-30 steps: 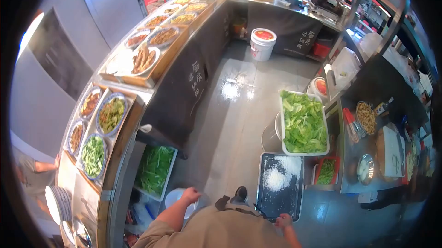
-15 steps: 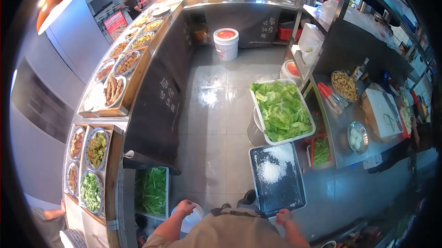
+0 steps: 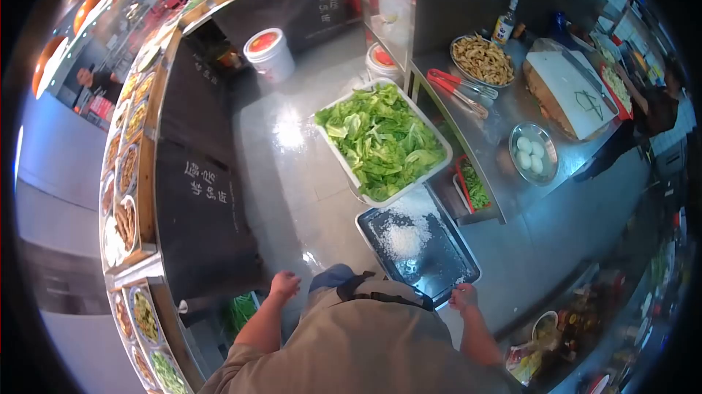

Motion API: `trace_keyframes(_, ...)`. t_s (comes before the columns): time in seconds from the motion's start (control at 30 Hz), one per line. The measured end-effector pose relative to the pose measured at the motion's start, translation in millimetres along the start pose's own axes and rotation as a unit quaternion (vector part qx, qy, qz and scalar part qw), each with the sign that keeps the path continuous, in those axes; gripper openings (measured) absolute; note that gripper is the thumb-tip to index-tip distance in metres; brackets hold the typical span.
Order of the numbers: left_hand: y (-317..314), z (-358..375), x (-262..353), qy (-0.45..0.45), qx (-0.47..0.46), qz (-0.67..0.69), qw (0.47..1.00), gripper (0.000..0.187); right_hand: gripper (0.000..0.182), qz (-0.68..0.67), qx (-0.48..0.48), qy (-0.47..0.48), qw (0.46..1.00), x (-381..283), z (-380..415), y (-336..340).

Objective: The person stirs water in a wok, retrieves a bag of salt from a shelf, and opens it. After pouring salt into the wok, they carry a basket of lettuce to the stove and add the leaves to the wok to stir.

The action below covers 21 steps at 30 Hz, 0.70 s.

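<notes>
My left hand (image 3: 285, 286) hangs in front of my left side, its fingers loosely spread with nothing in them. At my right side, my right hand (image 3: 462, 297) is curled closed beside the near right corner of a black tray (image 3: 440, 271); no object shows in it. White grains (image 3: 406, 239) are heaped and scattered on this tray. Just beyond it, a white rectangular tub (image 3: 442, 161) full of green leafy vegetables (image 3: 380, 138) stands above the floor.
A steel counter (image 3: 504, 193) on the right holds a bowl of eggs (image 3: 533, 154), red-handled tongs (image 3: 457, 84), a cutting board (image 3: 574, 90) and a bottle (image 3: 505, 22). Dishes line the left counter (image 3: 146, 237). A lidded bucket (image 3: 269, 56) stands ahead. Another person (image 3: 654, 105) is far right.
The view has turned right and moved nearer the tub and right counter. My left hand's fingers have loosened; my right hand remains curled by the tray.
</notes>
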<state>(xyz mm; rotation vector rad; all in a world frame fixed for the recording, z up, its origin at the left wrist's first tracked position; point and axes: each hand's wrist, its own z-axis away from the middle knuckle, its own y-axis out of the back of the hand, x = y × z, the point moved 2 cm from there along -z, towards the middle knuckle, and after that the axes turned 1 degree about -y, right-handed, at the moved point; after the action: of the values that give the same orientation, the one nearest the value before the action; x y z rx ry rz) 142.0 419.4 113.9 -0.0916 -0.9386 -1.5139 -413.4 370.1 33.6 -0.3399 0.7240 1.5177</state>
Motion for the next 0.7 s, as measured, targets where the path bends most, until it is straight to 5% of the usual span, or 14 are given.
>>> trace_keyframes(0.27,17.9,-180.1,189.8,-0.184,0.032,-0.114,0.976,0.041,0.039,-0.067,0.008,0.004,0.998,-62.3,-22.1,-93.0)
trace_keyframes(0.47,5.6,-315.7,419.6,-0.448,0.133,-0.267,0.843,0.038,0.051,-0.166,0.002,-0.089,0.982,-142.1,-32.5,-182.1)
trace_keyframes(0.6,-31.9,-405.3,512.9,-0.472,0.093,-0.285,0.829,0.05,0.061,-0.174,0.043,-0.112,0.977,-192.1,-89.9,-233.1)
trace_keyframes(0.7,-61.9,-426.0,551.1,-0.387,0.004,-0.274,0.881,0.058,0.059,-0.167,0.123,-0.048,0.977,-245.6,-130.9,-255.9)
